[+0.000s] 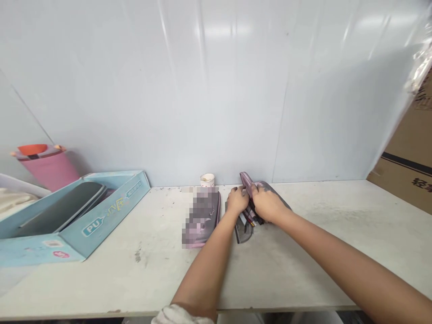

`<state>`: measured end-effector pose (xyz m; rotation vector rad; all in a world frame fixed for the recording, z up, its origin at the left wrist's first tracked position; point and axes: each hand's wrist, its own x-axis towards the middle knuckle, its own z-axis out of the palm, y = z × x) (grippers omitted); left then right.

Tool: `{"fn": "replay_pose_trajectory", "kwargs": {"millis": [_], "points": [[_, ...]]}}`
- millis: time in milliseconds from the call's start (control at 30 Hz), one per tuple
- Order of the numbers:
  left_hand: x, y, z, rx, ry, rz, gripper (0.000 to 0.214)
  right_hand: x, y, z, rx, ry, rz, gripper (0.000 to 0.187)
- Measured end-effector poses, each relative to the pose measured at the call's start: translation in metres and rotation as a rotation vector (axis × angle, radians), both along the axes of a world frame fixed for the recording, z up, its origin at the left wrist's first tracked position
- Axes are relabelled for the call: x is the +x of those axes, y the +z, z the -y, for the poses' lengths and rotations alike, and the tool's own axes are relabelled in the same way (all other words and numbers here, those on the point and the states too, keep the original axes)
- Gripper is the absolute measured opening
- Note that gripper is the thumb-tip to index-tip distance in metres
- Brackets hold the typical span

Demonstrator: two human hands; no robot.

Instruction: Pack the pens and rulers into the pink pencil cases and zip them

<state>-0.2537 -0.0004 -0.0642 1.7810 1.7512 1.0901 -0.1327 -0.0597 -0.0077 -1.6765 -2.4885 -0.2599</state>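
Right hand [266, 203]: fingers closing narrow, gripping the pencil case's upper edge.
Left hand [237, 200]: fingers bending narrow, holding the same case beside the right hand.
Pencil case [243, 231]: lying under both hands on the table [320, 261], pens [250, 218] showing inside.
Nearby: blurred pouch [202, 218] lying just left, paper cup [207, 180] standing behind it.
Farther left: blue box [108, 220] sitting open.

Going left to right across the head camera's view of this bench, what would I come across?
light blue box → blurred purple case → left hand → right hand → brown cardboard carton
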Motion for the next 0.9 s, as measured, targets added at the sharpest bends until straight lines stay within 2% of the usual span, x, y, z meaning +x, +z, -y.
{"fn": "replay_pose_trajectory", "kwargs": {"millis": [133, 267, 367, 467, 533, 600, 667, 733, 833, 900], "points": [[-0.006, 0.006, 0.014, 0.007, 0.019, -0.070, 0.039, 0.025, 0.014, -0.007, 0.014, -0.030, -0.030, 0.057], [-0.005, 0.016, 0.018, 0.043, -0.008, -0.061, 0.037, 0.078, 0.047, -0.011, 0.127, -0.124, -0.139, 0.061], [0.008, 0.023, 0.015, 0.058, -0.051, -0.005, 0.034, 0.132, 0.075, -0.006, 0.276, -0.190, -0.339, 0.062], [0.035, 0.029, 0.012, 0.037, -0.123, 0.102, 0.029, 0.184, 0.086, 0.003, 0.387, -0.225, -0.653, 0.060], [0.061, 0.032, 0.012, -0.005, -0.203, 0.194, 0.030, 0.207, 0.080, 0.008, 0.396, -0.230, -0.814, 0.060], [0.091, 0.035, 0.015, -0.065, -0.304, 0.296, 0.038, 0.219, 0.066, 0.009, 0.338, -0.222, -0.923, 0.061], [0.119, 0.039, 0.020, -0.158, -0.403, 0.445, 0.052, 0.222, 0.050, 0.007, 0.239, -0.197, -1.028, 0.061], [0.144, 0.045, 0.026, -0.285, -0.461, 0.705, 0.064, 0.219, 0.035, 0.005, 0.094, -0.157, -1.154, 0.058], [0.169, 0.054, 0.032, -0.388, -0.406, 1.137, 0.068, 0.209, 0.018, 0.006, -0.198, -0.095, -1.402, 0.055], [0.178, 0.059, 0.033, -0.375, -0.283, 1.281, 0.061, 0.199, 0.006, 0.012, -0.315, -0.041, -1.553, 0.051]]}}
